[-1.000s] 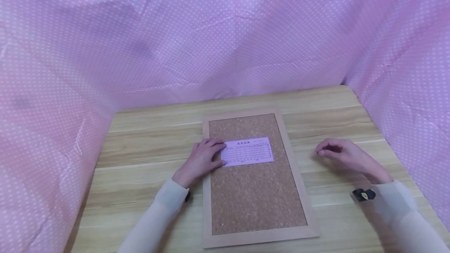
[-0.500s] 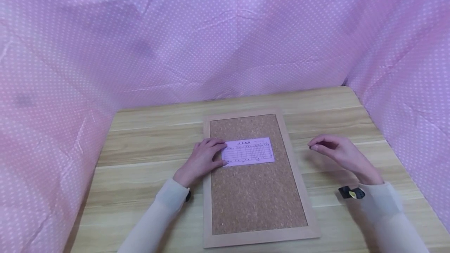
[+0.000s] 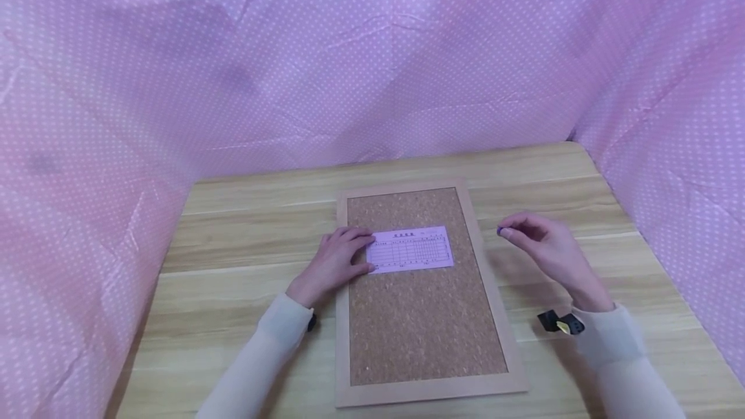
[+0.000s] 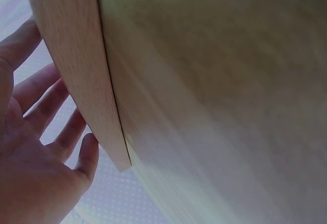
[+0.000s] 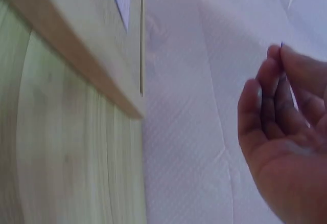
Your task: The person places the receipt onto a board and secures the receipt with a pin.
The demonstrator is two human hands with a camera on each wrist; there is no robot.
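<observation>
A printed slip of paper (image 3: 410,249), pale purple with a ruled table, lies on a wood-framed cork board (image 3: 425,328). My left hand (image 3: 330,265) rests on the paper's left end, its spread fingers and thumb touching the upper and lower corners. Off the board's right side, my right hand (image 3: 553,252) is raised above the table. Between its thumb and index finger it pinches a small purple object (image 3: 499,230), mostly hidden by the fingertips. Only a purple speck of it shows in the right wrist view, where the other fingers of the right hand (image 5: 286,127) are loosely curled.
The board lies on a wood-grain table (image 3: 244,231). Pink polka-dot cloth (image 3: 326,70) hangs behind the table and along both sides. A black wrist camera (image 3: 561,322) sits at the right cuff.
My right hand has moved left and slightly up, closer to the board, and the purple object shows more clearly at its fingertips. My left hand and the paper stay in place.
</observation>
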